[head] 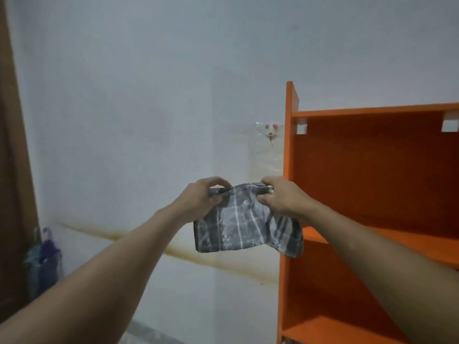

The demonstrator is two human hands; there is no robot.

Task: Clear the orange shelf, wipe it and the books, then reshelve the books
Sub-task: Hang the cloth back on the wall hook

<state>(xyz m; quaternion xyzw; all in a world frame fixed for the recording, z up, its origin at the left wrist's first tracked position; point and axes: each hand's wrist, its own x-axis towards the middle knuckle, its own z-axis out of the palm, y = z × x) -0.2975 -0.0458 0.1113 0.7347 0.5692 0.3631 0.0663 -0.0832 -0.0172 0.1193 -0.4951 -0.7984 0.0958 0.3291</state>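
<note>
The orange shelf (372, 170) at right shows bare, smooth flat boards, while the left hand (206, 194) and right hand (280, 197) pinch the top corners of a limp grey plaid cloth (243, 224) hanging just left of it.

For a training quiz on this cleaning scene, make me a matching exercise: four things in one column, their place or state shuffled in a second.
1 checked cloth
2 orange shelf
3 wall hook
4 brown stain

A streaks across the lower wall
B no books in view on it
C gripped by left hand and right hand
D on the wall, left of the shelf

Pairs: 1-C, 2-B, 3-D, 4-A
</note>
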